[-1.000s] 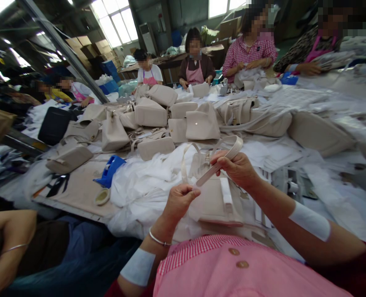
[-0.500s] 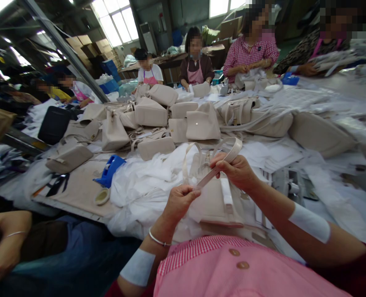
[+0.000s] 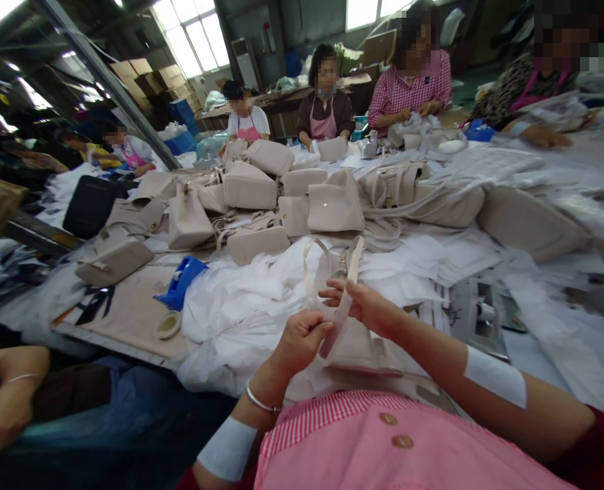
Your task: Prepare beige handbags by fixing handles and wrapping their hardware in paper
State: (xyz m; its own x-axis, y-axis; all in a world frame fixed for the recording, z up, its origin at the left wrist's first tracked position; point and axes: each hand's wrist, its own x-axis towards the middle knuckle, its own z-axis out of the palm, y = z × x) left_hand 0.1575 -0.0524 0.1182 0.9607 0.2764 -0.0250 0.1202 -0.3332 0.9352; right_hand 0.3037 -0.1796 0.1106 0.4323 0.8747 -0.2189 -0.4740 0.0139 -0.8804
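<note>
A beige handbag (image 3: 355,347) lies in front of me, partly under my hands. Its pale handle strap (image 3: 355,258) rises in a loop, and a whitish wrapping strip seems to lie on its lower end. Thumb and fingers of my left hand (image 3: 302,340) are pinched on the strap's lower part. My right hand (image 3: 366,306) is at the strap just above, fingers stretched out leftward behind it and the thumb near its front. A second handle loop (image 3: 308,269) stands to the left, close by.
White wrapping sheets (image 3: 240,292) are heaped to the left, beside a blue tape dispenser (image 3: 183,280) and a tape roll (image 3: 168,324). Several beige bags (image 3: 250,185) fill the table beyond. A grey metal tool (image 3: 478,316) lies right. Co-workers sit across and at left.
My right hand has moved down and left along the strap, and its fingers have opened from a grip. The strap now hangs more upright. My left hand keeps its pinch.
</note>
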